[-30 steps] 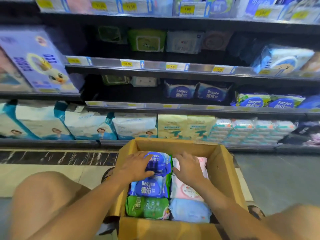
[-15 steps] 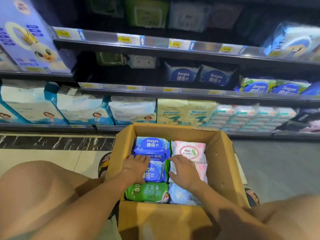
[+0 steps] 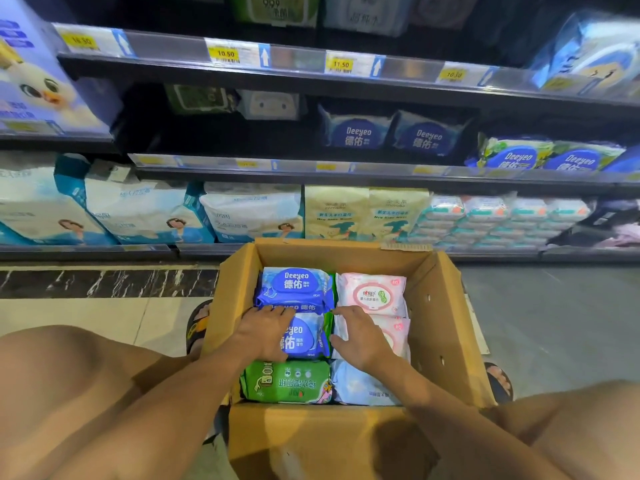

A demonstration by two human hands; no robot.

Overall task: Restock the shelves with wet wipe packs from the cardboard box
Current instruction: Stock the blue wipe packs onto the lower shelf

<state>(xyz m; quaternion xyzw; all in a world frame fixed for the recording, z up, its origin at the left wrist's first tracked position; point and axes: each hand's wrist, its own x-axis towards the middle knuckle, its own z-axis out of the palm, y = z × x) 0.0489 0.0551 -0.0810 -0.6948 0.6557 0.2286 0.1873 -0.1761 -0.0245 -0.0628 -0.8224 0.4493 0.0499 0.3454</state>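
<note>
Both forearms reaching down into the cardboard box [image 3: 446,327]: left hand [image 3: 265,336] palm-down, fingers spread loosely on the middle blue pack [image 3: 306,336], right hand [image 3: 360,337] splayed flat on a pink pack [image 3: 398,336], neither closed in a grip. Six soft, glossy, pillow-shaped packs showing in the box, two columns of three: two blue, two pink, one green [image 3: 287,381], one pale, possibly light blue [image 3: 360,388]. Beyond the box, shelves [image 3: 311,168] with more packs.

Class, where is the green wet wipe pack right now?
In the head view, the green wet wipe pack lies in the cardboard box's near-left corner, below the left hand.
</note>
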